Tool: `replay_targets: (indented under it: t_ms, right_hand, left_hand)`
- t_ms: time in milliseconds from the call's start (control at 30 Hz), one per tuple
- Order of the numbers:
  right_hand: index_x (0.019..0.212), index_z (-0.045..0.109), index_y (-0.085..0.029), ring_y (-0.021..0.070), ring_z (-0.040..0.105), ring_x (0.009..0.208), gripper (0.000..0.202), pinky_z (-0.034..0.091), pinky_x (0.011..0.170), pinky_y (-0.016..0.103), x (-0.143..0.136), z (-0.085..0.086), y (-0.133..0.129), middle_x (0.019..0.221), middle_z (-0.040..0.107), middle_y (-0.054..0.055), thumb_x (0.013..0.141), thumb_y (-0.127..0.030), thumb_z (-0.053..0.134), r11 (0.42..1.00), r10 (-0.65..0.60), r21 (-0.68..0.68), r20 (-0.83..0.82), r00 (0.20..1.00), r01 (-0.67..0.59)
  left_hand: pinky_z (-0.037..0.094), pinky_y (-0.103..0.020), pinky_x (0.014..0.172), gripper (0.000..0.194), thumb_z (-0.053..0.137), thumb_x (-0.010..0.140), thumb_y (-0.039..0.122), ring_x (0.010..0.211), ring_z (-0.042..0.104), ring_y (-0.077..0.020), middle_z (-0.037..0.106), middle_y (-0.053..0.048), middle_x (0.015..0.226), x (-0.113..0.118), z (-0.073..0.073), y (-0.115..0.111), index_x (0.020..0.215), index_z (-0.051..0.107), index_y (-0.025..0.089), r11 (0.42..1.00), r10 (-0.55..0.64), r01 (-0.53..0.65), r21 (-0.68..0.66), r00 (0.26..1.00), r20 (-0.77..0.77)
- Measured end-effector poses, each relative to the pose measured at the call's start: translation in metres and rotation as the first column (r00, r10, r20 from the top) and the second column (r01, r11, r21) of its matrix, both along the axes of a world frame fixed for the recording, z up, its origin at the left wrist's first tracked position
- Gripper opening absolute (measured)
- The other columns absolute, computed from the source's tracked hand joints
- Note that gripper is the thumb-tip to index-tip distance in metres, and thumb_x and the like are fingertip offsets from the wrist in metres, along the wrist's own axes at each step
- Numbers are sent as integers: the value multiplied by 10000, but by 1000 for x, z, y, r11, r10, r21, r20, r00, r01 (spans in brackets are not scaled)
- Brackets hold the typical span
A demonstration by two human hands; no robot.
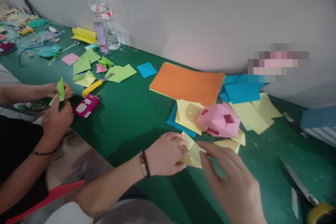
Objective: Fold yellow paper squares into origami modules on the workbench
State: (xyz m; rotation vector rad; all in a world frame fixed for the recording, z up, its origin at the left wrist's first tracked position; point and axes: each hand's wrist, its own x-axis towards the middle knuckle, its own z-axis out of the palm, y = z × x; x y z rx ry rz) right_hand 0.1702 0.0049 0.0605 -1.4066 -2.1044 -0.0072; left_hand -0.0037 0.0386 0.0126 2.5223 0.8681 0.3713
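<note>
A creased sheet of pale yellow paper [193,152] lies low over the green table between my two hands. My left hand [169,154], with a dark beaded bracelet at the wrist, has its fingers curled on the sheet's left side. Thumb and forefinger of my right hand [235,178] close on the sheet's right edge; its other fingers are mostly hidden behind the hand. Just beyond stands a pink folded-paper shape [219,120] with square openings. It rests against yellow sheets [187,113] stacked over blue paper [172,120].
Orange paper [187,82], blue sheets [243,92] and more yellow sheets [258,113] lie along the wall. Scissors [301,185] are at right. On the left, another person's hands [59,112] hold green paper, near a purple case [87,105] and a yellow craft knife [92,87].
</note>
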Motion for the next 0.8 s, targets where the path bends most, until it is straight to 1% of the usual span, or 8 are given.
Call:
replay_targets:
  t_ms: [200, 300, 433, 533, 633, 700, 767, 800]
  right_hand:
    - [1001, 672, -174, 203, 667, 930, 186, 548, 812, 347, -25, 14, 99, 994, 724, 79, 910, -197, 512, 961, 266, 33, 165, 950, -275]
    - [1043, 679, -147, 239, 658, 967, 267, 557, 784, 386, -48, 0, 156, 1081, 707, 120, 931, -211, 445, 947, 316, -47, 322, 892, -319]
    - [1113, 663, -115, 299, 617, 1095, 326, 539, 849, 454, -78, -24, 221, 1268, 619, 176, 916, -187, 414, 919, 392, -230, 479, 785, -319]
    - [1160, 649, -106, 316, 581, 1170, 354, 525, 889, 463, -98, -39, 258, 1337, 569, 183, 912, -193, 412, 903, 427, -267, 485, 763, -336]
    - [1189, 646, -149, 324, 525, 1248, 369, 494, 944, 481, -112, -48, 283, 1394, 523, 165, 930, -270, 411, 889, 453, -304, 480, 751, -342]
    - [1213, 636, -163, 328, 509, 1265, 394, 474, 970, 486, -118, -52, 293, 1409, 508, 162, 938, -346, 420, 881, 466, -331, 474, 747, -339]
    - [1251, 611, -162, 323, 518, 1255, 438, 463, 980, 479, -121, -55, 298, 1398, 519, 161, 942, -406, 419, 872, 477, -357, 469, 743, -334]
    - [1264, 599, -158, 319, 526, 1244, 455, 458, 983, 475, -122, -56, 299, 1385, 532, 160, 943, -422, 413, 869, 481, -367, 469, 741, -332]
  left_hand:
    - [395, -451, 1015, 124, 604, 844, 247, 1116, 519, -261, 616, -79, 1017, 9, 1, -10, 939, 658, 189, 996, -23, 28, 85, 998, -52]
    - [435, -448, 969, 122, 567, 882, 238, 1067, 558, -249, 642, -96, 980, 18, -3, -14, 839, 673, 197, 981, 35, -21, 192, 997, -69]
    - [521, -432, 804, 143, 588, 851, 308, 980, 628, -228, 678, -78, 939, 13, 7, 0, 786, 713, 331, 930, -33, 67, 363, 994, -100]
    - [522, -459, 688, 175, 573, 834, 360, 1064, 621, -243, 683, -79, 982, -42, 30, 19, 751, 721, 400, 916, 41, 6, 402, 993, -108]
    - [511, -417, 628, 329, 446, 859, 370, 1095, 620, -225, 679, -74, 865, -152, 47, 34, 676, 718, 357, 897, 153, -96, 430, 983, -98]
    - [518, -381, 616, 504, 256, 880, 308, 1098, 624, -222, 636, -58, 714, -228, 47, 39, 664, 711, 292, 869, 257, -195, 454, 963, -78]
    - [518, -392, 624, 610, 130, 883, 229, 1144, 599, -225, 568, -52, 610, -274, 39, 37, 602, 672, 247, 627, 564, -530, 571, 814, 136]
    - [518, -410, 643, 605, 135, 885, 230, 1186, 571, -238, 569, -61, 614, -276, 34, 34, 594, 665, 236, 558, 630, -605, 567, 754, 185]
